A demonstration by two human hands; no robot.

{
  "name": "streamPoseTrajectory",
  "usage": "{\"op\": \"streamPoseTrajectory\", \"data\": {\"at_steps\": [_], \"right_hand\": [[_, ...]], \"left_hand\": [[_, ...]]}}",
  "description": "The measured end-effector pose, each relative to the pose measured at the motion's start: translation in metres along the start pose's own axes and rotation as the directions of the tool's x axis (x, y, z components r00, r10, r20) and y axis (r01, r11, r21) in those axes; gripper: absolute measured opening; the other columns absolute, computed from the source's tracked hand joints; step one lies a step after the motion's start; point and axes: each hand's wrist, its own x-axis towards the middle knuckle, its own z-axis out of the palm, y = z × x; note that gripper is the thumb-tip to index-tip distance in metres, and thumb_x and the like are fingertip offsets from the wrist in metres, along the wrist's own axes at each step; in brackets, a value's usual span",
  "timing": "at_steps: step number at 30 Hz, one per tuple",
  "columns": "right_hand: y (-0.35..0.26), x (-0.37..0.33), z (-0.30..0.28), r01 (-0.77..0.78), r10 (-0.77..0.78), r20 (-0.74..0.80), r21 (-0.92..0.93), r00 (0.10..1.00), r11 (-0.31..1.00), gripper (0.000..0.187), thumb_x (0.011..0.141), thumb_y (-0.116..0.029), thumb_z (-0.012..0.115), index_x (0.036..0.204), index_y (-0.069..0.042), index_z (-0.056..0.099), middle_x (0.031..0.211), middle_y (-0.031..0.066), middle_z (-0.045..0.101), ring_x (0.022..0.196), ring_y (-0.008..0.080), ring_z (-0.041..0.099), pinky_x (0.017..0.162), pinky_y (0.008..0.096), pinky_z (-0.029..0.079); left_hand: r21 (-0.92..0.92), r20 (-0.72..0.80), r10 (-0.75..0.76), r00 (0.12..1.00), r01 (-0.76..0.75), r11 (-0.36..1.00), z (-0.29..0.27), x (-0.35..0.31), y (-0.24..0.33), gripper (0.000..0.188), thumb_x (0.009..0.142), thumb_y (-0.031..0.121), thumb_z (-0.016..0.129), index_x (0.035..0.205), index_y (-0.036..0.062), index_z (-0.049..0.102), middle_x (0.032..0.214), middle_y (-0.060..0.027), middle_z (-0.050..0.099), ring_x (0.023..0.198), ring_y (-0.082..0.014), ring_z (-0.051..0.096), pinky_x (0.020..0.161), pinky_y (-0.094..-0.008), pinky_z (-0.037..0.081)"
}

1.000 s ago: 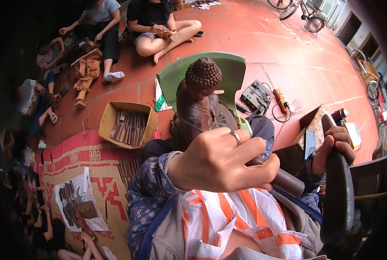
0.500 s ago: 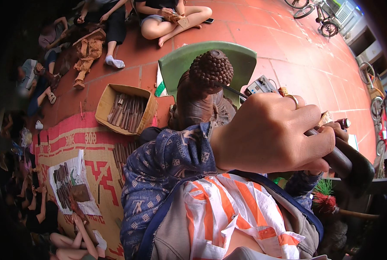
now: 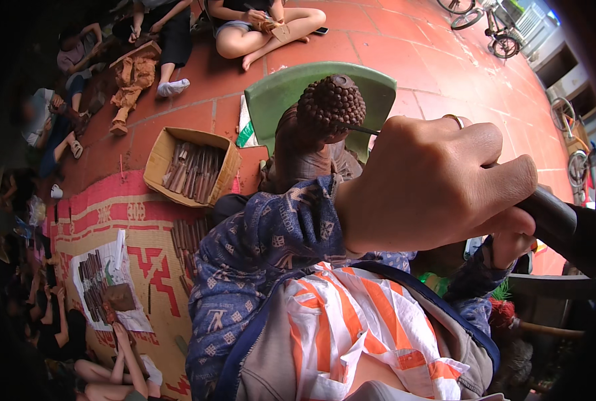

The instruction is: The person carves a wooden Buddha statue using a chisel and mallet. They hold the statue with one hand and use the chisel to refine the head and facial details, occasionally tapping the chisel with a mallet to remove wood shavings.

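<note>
A dark brown carved statue (image 3: 303,154), its head (image 3: 331,103) covered in small round curls, stands upright before a green chair back (image 3: 271,93). My left hand (image 3: 431,180) is closed round a chisel, whose thin dark blade (image 3: 359,128) reaches the side of the head. The chisel's thick handle (image 3: 542,204) comes out of the fist on the right. Partly hidden behind it, my right hand (image 3: 512,246) is closed, apparently round the handle of a dark mallet (image 3: 582,237); the grip itself is hidden. The mallet's head is beside the chisel's butt.
A cardboard box (image 3: 154,167) of carving tools stands left of the statue. More tools (image 3: 94,287) lie on white paper over a patterned mat (image 3: 151,234). Several people sit to the left and ahead, near a pale wooden figure (image 3: 134,83). A red-and-green brush (image 3: 502,311) is at lower right.
My left hand has shifted slightly right and up with the chisel. My right hand has moved down, and the mallet up and right to the chisel's butt.
</note>
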Motion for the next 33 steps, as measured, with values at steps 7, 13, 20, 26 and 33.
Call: {"op": "streamPoseTrajectory", "data": {"at_steps": [7, 13, 20, 26, 33], "right_hand": [[-0.001, 0.005, -0.025, 0.052, -0.038, 0.063, -0.234, 0.997, 0.971, 0.038, 0.08, -0.002, 0.065, 0.114, 0.006, 0.051, 0.105, 0.0137, 0.059, 0.093, 0.0208, 0.059, 0.086, 0.0321, 0.046], [0.017, -0.011, -0.043, -0.107, 0.073, -0.123, -0.295, 0.99, 0.949, 0.048, 0.082, 0.0, 0.068, 0.126, 0.006, 0.05, 0.12, 0.0155, 0.059, 0.108, 0.0237, 0.059, 0.097, 0.0361, 0.045], [0.011, -0.009, -0.044, -0.092, 0.052, -0.164, -0.246, 0.985, 0.965, 0.05, 0.083, -0.006, 0.069, 0.128, 0.008, 0.049, 0.118, 0.017, 0.061, 0.108, 0.0254, 0.059, 0.1, 0.0381, 0.042], [0.002, 0.003, -0.047, -0.028, 0.005, -0.064, -0.362, 0.998, 0.932, 0.043, 0.084, -0.002, 0.068, 0.124, 0.004, 0.053, 0.121, 0.0126, 0.059, 0.109, 0.0202, 0.058, 0.096, 0.0325, 0.045], [-0.005, 0.019, -0.042, -0.147, 0.14, -0.047, -0.379, 0.989, 0.914, 0.031, 0.081, 0.002, 0.069, 0.111, 0.003, 0.061, 0.097, 0.0078, 0.062, 0.081, 0.0106, 0.058, 0.072, 0.0247, 0.046]], "left_hand": [[0.056, 0.002, -0.004, 1.0, 0.004, 0.998, 0.004, -0.002, 0.0, 0.032, 0.071, 0.043, 0.07, 0.078, 0.0148, 0.057, 0.062, -0.0026, 0.051, 0.056, -0.02, 0.06, 0.044, -0.0323, 0.044], [0.0, -0.099, -0.009, 0.995, 0.009, 1.0, 0.008, 0.001, -0.006, 0.033, 0.07, 0.044, 0.071, 0.08, 0.0154, 0.058, 0.063, -0.0026, 0.05, 0.055, -0.0201, 0.059, 0.044, -0.0325, 0.043], [-0.014, -0.087, -0.019, 0.996, 0.018, 1.0, 0.004, 0.002, -0.001, 0.034, 0.07, 0.044, 0.071, 0.082, 0.0158, 0.058, 0.063, -0.0028, 0.049, 0.055, -0.0214, 0.058, 0.044, -0.0331, 0.043], [-0.064, -0.205, -0.018, 0.978, 0.005, 0.998, 0.011, 0.003, -0.008, 0.032, 0.072, 0.043, 0.071, 0.082, 0.0148, 0.059, 0.064, -0.0038, 0.05, 0.056, -0.0233, 0.059, 0.046, -0.0348, 0.044], [-0.063, -0.24, -0.012, 0.971, -0.003, 0.998, 0.012, 0.006, -0.012, 0.031, 0.07, 0.039, 0.072, 0.086, 0.014, 0.061, 0.067, -0.0038, 0.051, 0.057, -0.024, 0.059, 0.047, -0.0352, 0.045]]}}
